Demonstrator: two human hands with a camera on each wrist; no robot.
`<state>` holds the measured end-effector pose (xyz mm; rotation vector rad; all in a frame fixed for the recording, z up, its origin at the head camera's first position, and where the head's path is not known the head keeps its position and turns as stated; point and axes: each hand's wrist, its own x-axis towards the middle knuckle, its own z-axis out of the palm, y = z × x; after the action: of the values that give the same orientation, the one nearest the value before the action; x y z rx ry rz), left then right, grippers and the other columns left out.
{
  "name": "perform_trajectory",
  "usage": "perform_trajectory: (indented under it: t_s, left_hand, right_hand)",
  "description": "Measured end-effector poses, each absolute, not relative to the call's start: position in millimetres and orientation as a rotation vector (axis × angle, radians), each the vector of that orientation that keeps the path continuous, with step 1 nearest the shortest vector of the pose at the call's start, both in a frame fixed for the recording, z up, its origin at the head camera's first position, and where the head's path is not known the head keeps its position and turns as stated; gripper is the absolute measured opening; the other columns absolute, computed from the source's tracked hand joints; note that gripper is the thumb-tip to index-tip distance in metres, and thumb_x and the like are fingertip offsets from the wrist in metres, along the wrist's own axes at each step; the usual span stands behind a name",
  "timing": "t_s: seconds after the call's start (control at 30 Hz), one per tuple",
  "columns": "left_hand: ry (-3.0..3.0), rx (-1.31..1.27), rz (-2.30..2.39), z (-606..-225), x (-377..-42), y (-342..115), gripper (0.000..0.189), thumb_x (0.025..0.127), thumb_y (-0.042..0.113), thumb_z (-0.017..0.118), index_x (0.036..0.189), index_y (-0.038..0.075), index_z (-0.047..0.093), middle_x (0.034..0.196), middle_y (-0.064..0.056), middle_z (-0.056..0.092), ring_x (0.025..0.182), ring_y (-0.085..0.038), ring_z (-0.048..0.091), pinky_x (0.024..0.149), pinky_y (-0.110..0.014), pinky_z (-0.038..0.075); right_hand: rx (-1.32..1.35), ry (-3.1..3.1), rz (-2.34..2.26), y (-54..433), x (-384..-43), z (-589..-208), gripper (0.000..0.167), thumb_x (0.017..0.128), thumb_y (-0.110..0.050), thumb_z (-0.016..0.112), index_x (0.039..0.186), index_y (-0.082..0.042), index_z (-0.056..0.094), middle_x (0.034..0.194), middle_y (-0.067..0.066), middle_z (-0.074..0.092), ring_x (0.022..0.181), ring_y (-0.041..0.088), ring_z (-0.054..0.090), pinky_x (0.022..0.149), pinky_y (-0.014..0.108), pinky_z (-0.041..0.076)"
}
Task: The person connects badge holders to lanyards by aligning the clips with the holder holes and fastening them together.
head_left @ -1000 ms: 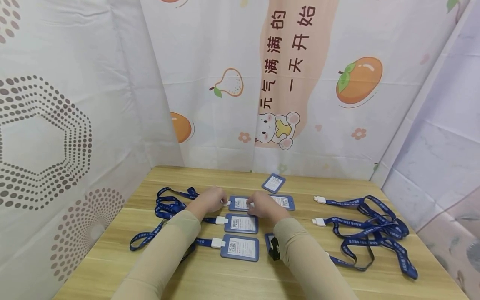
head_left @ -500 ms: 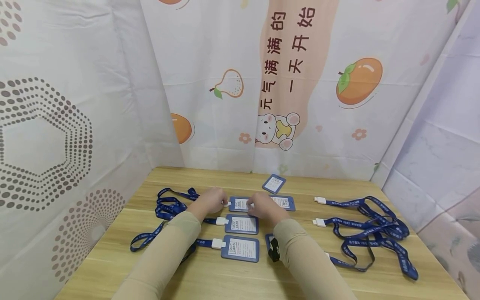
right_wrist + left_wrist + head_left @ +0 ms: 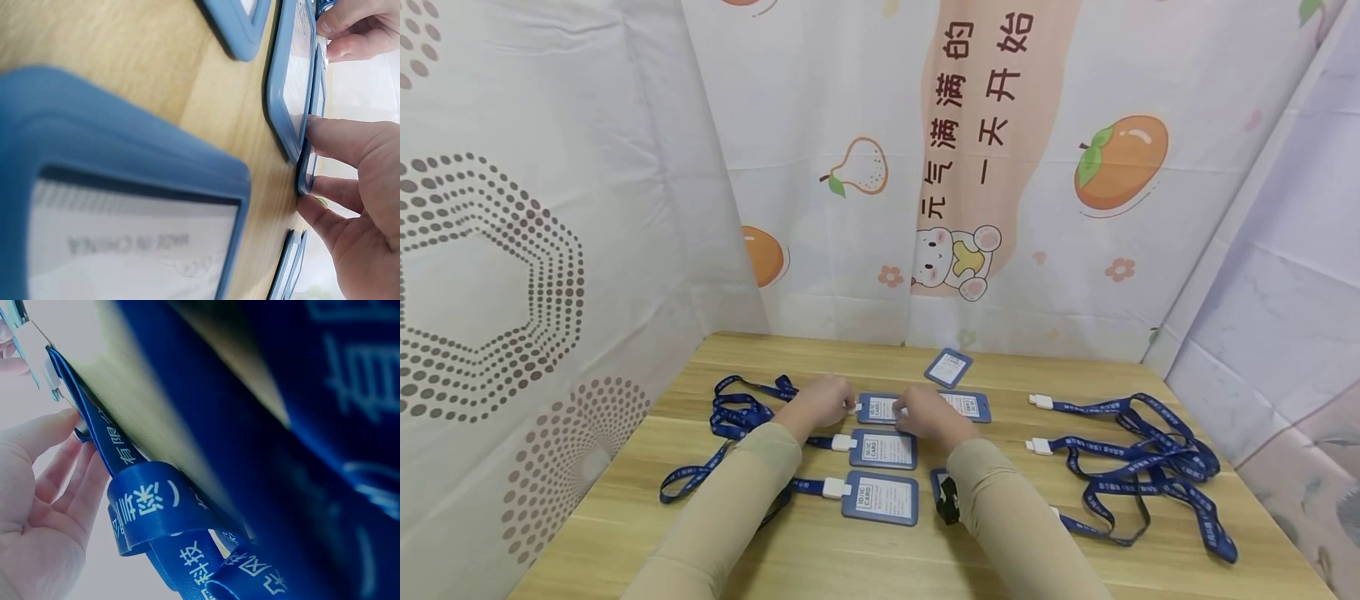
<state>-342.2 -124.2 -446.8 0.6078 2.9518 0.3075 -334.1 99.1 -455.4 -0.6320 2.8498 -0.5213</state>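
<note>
At the back row on the table, my left hand (image 3: 826,400) pinches a blue lanyard (image 3: 115,440) beside its white clip (image 3: 40,359). That clip meets the slotted end of a blue badge holder (image 3: 880,407) with a white ID card insert. My right hand (image 3: 928,410) grips the far end of this holder. In the right wrist view, its thumb (image 3: 334,134) and fingers (image 3: 328,215) lie around the holder's edges. Two more badge holders, one in the middle (image 3: 883,448) and one nearest me (image 3: 880,497), lie joined to lanyards by white clips.
To the right of my right hand lies another badge holder (image 3: 966,406); a loose one (image 3: 949,367) is farther back. One holder (image 3: 938,485) is partly hidden by my right arm. Several lanyards (image 3: 1138,454) lie tangled at the right, white clips leftward. Printed curtains (image 3: 850,308) enclose the table (image 3: 1060,375).
</note>
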Motion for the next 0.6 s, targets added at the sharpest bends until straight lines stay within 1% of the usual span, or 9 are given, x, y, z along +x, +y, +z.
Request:
perform_trajectory:
  t_s: [0.23,0.6]
  left_hand:
    - [2.948,0.619,0.332,-446.1,-340.6,-124.9,0.017,0.093,0.005,0.072,0.102,0.017,0.081,0.117,-0.001,0.073,0.114,-0.023,0.065,0.101,-0.041,0.052]
    - [2.956,0.605,0.347,-446.6,-341.6,-125.6,0.016,0.094,0.007,0.072,0.102,0.017,0.081,0.119,0.000,0.073,0.116,-0.022,0.065,0.102,-0.040,0.051]
  right_hand:
    - [-0.643,2.823,-0.529,98.4,-334.9,-454.9,0.027,0.093,-0.015,0.074,0.119,-0.006,0.075,0.125,0.011,0.069,0.125,0.031,0.060,0.107,0.046,0.047]
    - [-0.641,2.819,-0.529,96.6,-332.9,-450.9,0.026,0.094,-0.014,0.073,0.119,-0.008,0.075,0.127,0.011,0.069,0.126,0.032,0.059,0.107,0.047,0.046]
